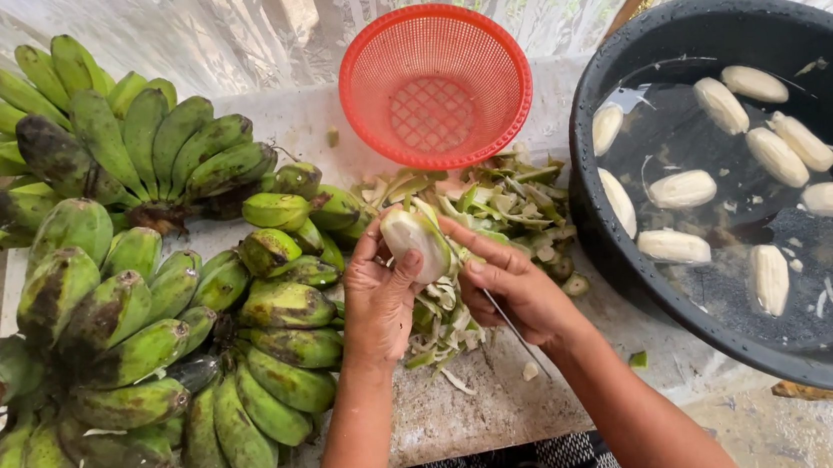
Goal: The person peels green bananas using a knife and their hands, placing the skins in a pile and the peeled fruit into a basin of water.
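My left hand [377, 303] grips a partly peeled green banana [415, 239], its pale flesh showing at the top. Against the banana's right side rests my right hand [513, 286], which holds a thin knife [519, 335] whose blade points down toward the table's front edge. Both hands sit above a heap of green peels [504, 201] on the stone table [472, 410].
Large bunches of green bananas [143, 318] fill the table's left half. A red plastic basket [436, 84] stands tilted at the back. On the right, a black tub [732, 166] of water holds several peeled white bananas [682, 189].
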